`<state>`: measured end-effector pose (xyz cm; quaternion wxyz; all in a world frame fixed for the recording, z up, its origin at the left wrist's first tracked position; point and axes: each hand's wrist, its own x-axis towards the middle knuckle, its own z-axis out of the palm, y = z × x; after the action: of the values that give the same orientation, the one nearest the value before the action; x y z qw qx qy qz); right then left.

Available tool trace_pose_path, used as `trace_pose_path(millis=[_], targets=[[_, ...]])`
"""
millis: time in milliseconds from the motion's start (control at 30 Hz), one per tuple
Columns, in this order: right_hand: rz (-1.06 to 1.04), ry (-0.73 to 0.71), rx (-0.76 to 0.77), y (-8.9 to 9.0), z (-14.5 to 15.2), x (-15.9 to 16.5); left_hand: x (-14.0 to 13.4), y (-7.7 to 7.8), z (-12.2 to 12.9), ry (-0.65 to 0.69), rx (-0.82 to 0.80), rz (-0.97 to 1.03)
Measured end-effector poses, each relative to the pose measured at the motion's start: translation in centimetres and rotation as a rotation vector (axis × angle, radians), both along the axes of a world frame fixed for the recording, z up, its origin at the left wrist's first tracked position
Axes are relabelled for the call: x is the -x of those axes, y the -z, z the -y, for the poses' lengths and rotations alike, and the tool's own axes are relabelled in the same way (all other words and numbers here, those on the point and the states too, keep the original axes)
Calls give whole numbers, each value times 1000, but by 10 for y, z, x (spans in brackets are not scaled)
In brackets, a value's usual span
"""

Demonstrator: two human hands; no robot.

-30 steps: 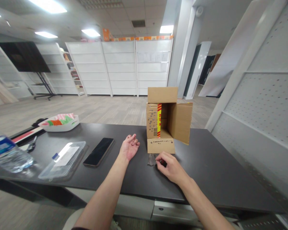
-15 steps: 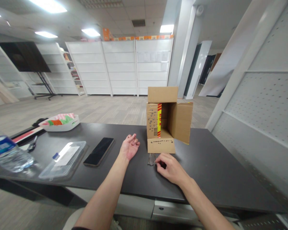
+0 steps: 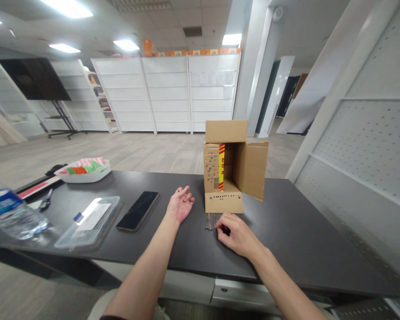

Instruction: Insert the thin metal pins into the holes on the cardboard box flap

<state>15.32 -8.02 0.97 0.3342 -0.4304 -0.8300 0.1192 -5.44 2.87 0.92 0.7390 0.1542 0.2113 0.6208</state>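
Note:
A row of thin metal nails (image 3: pixel 210 221) lies side by side on the dark table, just in front of a cardboard box. My right hand (image 3: pixel 235 233) rests at the right end of this row, thumb and forefinger pinched at the nail there; its other fingers are curled. The cardboard box (image 3: pixel 210 178) stands open towards me, its front flap (image 3: pixel 224 204) folded down and marked by a line of small holes. Grey round spots dot its left flap, beside yellow and red tape. Left of the box, my left hand (image 3: pixel 180 205) lies palm up with fingers loosely bent, holding nothing.
A black phone (image 3: pixel 138 211), a clear plastic case (image 3: pixel 88 226) and a water bottle (image 3: pixel 15 213) lie on the left of the table (image 3: pixel 296 231). Farther back sits a white basket (image 3: pixel 90 177) with coloured cloth. A perforated white panel (image 3: pixel 363 146) rises at the right.

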Motion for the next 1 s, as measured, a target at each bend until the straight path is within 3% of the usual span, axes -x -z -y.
trace_pose_path(millis=[1000], targets=[[46, 0, 48, -2, 0, 1, 0, 0, 1, 2, 1, 11]])
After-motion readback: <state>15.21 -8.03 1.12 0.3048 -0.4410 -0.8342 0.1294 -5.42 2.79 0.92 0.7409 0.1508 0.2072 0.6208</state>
